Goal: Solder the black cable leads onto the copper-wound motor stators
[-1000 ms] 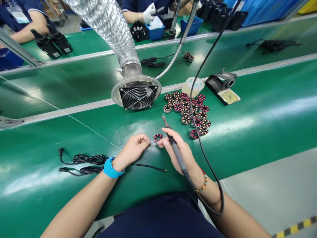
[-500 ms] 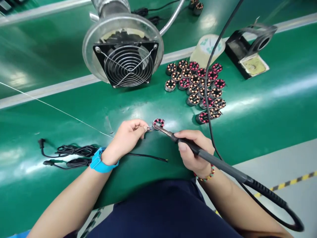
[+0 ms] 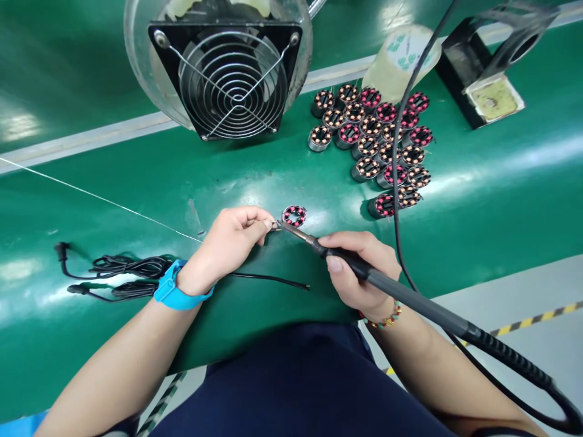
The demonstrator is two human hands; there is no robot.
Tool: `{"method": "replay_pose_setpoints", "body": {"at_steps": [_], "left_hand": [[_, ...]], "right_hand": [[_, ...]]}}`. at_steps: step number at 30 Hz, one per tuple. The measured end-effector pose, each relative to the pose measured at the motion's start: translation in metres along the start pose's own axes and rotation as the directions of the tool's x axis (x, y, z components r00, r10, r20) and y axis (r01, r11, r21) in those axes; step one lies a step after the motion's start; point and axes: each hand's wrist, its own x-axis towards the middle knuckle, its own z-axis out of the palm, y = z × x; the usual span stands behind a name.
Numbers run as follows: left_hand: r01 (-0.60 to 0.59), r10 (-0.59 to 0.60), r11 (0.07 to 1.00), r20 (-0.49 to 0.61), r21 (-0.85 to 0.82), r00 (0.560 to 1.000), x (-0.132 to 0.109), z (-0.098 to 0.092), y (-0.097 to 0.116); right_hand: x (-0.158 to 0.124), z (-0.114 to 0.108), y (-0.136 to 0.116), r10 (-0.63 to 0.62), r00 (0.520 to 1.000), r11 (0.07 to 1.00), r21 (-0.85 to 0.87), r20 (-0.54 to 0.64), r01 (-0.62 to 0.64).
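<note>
My left hand (image 3: pixel 239 237), with a blue band at the wrist, pinches thin wire ends (image 3: pixel 276 226) between thumb and fingertips. How many strands it holds is too small to tell. My right hand (image 3: pixel 362 267) is wrapped round the grey-black handle of a soldering iron (image 3: pixel 412 300). The iron's tip meets or almost meets the wire ends. Just beyond the tip, a ring-shaped motor stator (image 3: pixel 294 216) with red windings lies on the green mat. A thin solder wire (image 3: pixel 132 208) stretches from the left edge to behind my left hand. A black cable (image 3: pixel 268 278) emerges under that hand.
Several wound stators (image 3: pixel 367 145) stand grouped at the back right, near a tape roll (image 3: pixel 405 57) and an iron stand with sponge (image 3: pixel 494 100). A fan (image 3: pixel 237 85) overhangs the back. Coiled black cables (image 3: pixel 132 267) lie left. The iron's cord (image 3: pixel 395 158) crosses the stators.
The soldering iron's tip has moved left, off the red-wound stator to the wire ends at my left fingertips. My view has also shifted, so the fan looks larger and higher.
</note>
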Motion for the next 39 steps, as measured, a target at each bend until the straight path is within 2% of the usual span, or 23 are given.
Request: {"method": "replay_pose_setpoints", "body": {"at_steps": [3, 10, 18, 24, 27, 31, 33, 36, 39], "left_hand": [[-0.004, 0.004, 1.000, 0.005, 0.003, 1.000, 0.000, -0.001, -0.002], [-0.024, 0.024, 1.000, 0.002, 0.000, 1.000, 0.001, 0.000, -0.003], [-0.024, 0.024, 1.000, -0.007, 0.013, 1.000, 0.000, -0.001, -0.004], [-0.030, 0.030, 1.000, -0.012, -0.001, 0.999, 0.001, 0.001, -0.004], [-0.039, 0.039, 0.999, -0.011, -0.019, 0.999, 0.001, 0.001, -0.004], [-0.065, 0.064, 0.996, -0.006, -0.059, 0.998, 0.002, 0.001, -0.004], [-0.078, 0.078, 0.993, -0.006, -0.084, 0.997, 0.001, 0.001, -0.004], [-0.085, 0.085, 0.993, -0.003, -0.083, 0.996, 0.000, 0.001, -0.004], [-0.110, 0.110, 0.990, 0.002, -0.091, 0.994, -0.002, 0.000, -0.005]], "right_hand": [[-0.001, 0.001, 0.001, -0.010, 0.999, 1.000, -0.012, -0.041, 0.010], [0.000, 0.000, 0.001, -0.002, 1.000, 1.000, 0.026, 0.012, 0.002], [-0.001, 0.005, 0.003, -0.005, 0.997, 1.000, 0.007, -0.073, 0.006], [0.001, 0.010, 0.001, 0.100, 0.992, 0.992, 0.075, 0.075, -0.106], [0.011, 0.010, -0.005, 0.147, 0.975, 0.988, 0.028, 0.166, -0.154], [0.032, 0.014, -0.005, 0.121, 0.945, 0.986, -0.144, 0.305, -0.080], [0.040, 0.020, 0.001, 0.106, 0.930, 0.986, -0.157, 0.352, -0.053], [0.043, 0.031, 0.010, 0.079, 0.929, 0.993, -0.115, 0.361, -0.039], [0.038, 0.036, 0.015, 0.060, 0.952, 0.996, -0.087, 0.300, -0.036]]}}
